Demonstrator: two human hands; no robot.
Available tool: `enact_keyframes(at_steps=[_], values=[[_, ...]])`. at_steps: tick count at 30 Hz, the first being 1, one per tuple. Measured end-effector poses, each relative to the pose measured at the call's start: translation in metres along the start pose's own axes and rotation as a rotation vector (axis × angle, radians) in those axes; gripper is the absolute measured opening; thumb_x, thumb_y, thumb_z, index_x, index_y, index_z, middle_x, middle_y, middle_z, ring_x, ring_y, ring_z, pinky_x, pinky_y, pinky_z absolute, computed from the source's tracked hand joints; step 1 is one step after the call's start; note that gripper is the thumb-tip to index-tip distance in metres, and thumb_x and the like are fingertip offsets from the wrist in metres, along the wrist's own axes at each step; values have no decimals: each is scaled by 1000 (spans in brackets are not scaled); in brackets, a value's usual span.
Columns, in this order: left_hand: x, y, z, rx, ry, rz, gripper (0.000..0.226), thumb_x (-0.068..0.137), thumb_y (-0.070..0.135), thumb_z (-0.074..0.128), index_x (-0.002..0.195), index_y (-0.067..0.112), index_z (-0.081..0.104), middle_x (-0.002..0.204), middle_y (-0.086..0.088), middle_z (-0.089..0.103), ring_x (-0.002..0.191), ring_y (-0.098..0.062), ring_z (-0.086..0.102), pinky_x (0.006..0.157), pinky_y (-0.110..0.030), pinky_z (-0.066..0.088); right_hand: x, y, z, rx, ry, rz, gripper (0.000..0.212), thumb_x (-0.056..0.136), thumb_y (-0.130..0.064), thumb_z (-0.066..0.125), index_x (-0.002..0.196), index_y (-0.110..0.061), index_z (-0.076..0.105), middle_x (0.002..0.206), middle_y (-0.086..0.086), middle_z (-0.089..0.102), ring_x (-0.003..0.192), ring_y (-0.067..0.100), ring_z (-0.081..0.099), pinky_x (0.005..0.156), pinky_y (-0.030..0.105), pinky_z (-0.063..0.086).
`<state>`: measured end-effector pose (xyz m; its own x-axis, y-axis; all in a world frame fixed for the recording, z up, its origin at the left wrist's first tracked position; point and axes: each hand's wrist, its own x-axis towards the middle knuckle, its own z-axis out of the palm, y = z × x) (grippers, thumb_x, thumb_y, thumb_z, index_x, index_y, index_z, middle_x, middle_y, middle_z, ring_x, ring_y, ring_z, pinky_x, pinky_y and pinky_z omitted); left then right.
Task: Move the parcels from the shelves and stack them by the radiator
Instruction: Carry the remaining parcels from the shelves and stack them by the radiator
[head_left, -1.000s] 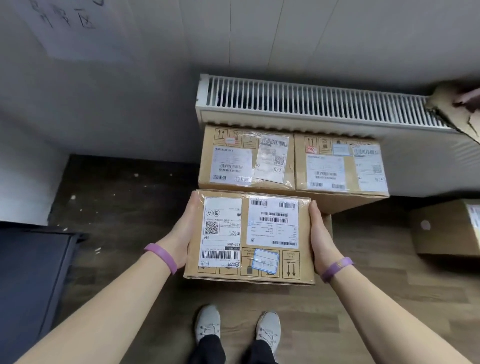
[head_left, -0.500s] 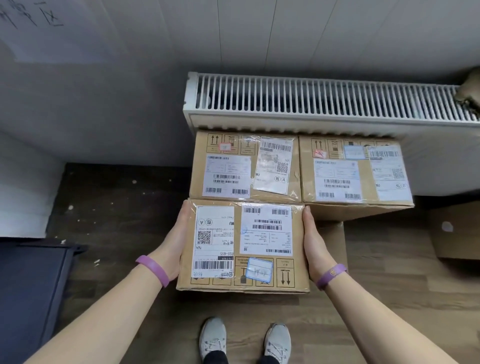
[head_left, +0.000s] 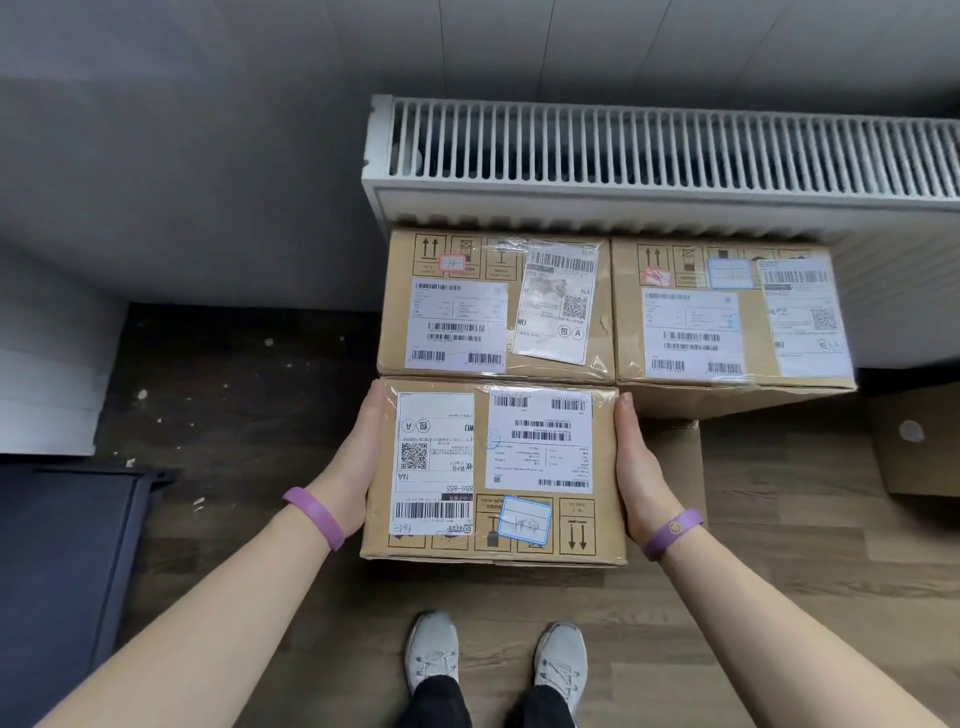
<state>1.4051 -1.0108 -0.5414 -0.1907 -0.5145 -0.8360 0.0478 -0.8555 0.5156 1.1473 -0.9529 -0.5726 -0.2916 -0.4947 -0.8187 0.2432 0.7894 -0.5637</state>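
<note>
I hold a brown cardboard parcel with white shipping labels between both palms. My left hand presses its left side and my right hand its right side. Its far edge meets the near edge of a labelled parcel that stands against the white radiator. A second labelled parcel sits to the right of that one, also against the radiator. Part of another box shows below and right of the held parcel, mostly hidden by my right hand.
A loose cardboard box lies on the wooden floor at the right edge. A dark blue object fills the lower left, with a white panel above it. My shoes stand just behind the held parcel.
The view has shifted so the radiator and parcels sit further right and lower. The held parcel has come closer to the left parcel by the radiator, with both hands in the same grip.
</note>
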Motion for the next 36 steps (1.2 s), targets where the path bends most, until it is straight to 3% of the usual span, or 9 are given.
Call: enact_keyframes(at_steps=[4,8,15,21,23,25,26,29,36], values=[[-4,0,-4,52,44,-9,65,88,75,32,113,29,70,110,-5,74,100,-26,71,100,-51,48,-2,-2,-1,-2,-12,-48,59,85,-77,39,99,-30,72,95,-9,77,94,14,72,93,36,52],[-8,0,-5,81,64,-57,68,90,74,31,118,24,68,109,-9,74,102,-30,70,102,-53,47,-6,-7,-1,-7,-10,-60,71,83,-78,40,125,-26,63,120,-3,70,113,18,64,108,43,43],[-9,-5,-8,135,87,-18,61,88,75,33,109,34,72,107,-1,75,104,-26,70,102,-53,46,-11,-4,3,-68,-29,-97,56,91,-71,36,98,-29,73,98,-10,77,100,12,70,102,39,48],[-29,1,-5,168,147,10,50,88,75,33,87,47,73,93,13,76,105,-16,62,98,-45,40,-30,-9,0,-99,-18,-92,62,88,-75,34,115,-30,67,119,-5,70,109,16,63,102,42,46],[-46,11,-4,164,176,-13,47,89,74,32,112,47,62,124,8,65,127,-24,49,111,-52,26,-50,-22,-2,-85,-13,-103,55,90,-74,34,110,-34,66,125,-7,67,107,16,60,99,42,46],[-71,29,-4,175,192,-6,71,89,75,31,148,37,33,154,-1,37,144,-30,29,116,-54,17,-77,-43,-5,-62,17,-153,57,91,-70,36,131,-33,54,140,-6,53,121,19,51,108,45,37],[-79,35,-4,189,190,-1,77,88,76,30,153,34,22,159,-2,28,146,-31,24,117,-53,15,-85,-52,-6,-54,31,-163,65,92,-69,37,142,-29,45,147,-3,46,131,23,45,112,47,33],[-128,67,-2,198,184,62,81,87,77,30,155,33,17,161,-3,22,147,-31,22,118,-53,16,-128,-93,-6,-52,22,-206,71,94,-66,36,151,-24,32,157,3,34,142,31,32,112,52,28],[-251,145,-4,202,184,276,78,89,76,26,154,33,22,159,-1,28,145,-32,26,117,-53,18,-250,-190,26,-178,-128,-414,72,93,-66,34,148,-21,38,150,7,43,134,30,43,105,46,38]])
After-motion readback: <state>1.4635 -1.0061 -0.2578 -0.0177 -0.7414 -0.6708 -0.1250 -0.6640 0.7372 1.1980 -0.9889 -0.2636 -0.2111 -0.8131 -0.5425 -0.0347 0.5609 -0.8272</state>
